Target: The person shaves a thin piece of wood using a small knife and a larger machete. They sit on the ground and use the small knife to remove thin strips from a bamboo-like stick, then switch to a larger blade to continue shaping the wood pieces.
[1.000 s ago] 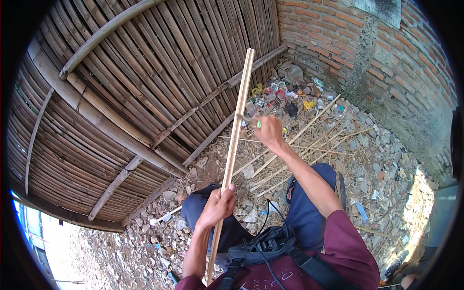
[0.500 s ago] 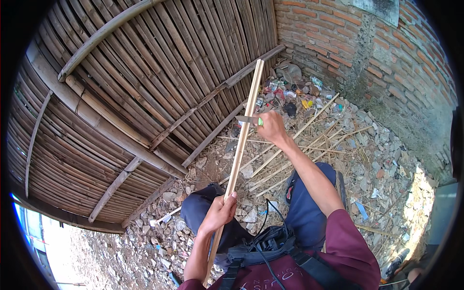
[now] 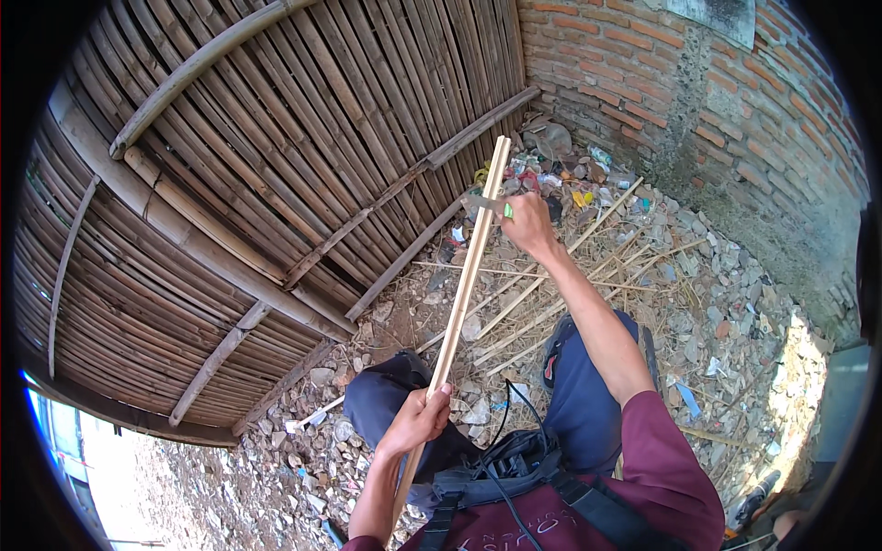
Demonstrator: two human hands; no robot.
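My left hand [image 3: 418, 420] is closed round the lower part of a long pale bamboo strip [image 3: 468, 280], which slants up and away from me past my left knee. A lengthwise groove or split shows along the strip. Near its far end, my right hand [image 3: 530, 225] grips a knife [image 3: 483, 202] with a green handle. The blade lies across the strip and touches it, pointing left. Most of the knife's handle is hidden inside my fist.
Several loose bamboo strips [image 3: 542, 303] lie on the rubble-strewn ground in front of me. A bamboo slat wall [image 3: 303, 138] rises on the left, a brick wall [image 3: 634, 69] at the back right. Scattered litter [image 3: 560, 174] sits in the corner between them.
My right hand has slid the knife a little farther out toward the strip's far end. That end now sits slightly lower and to the right. My left hand keeps its hold.
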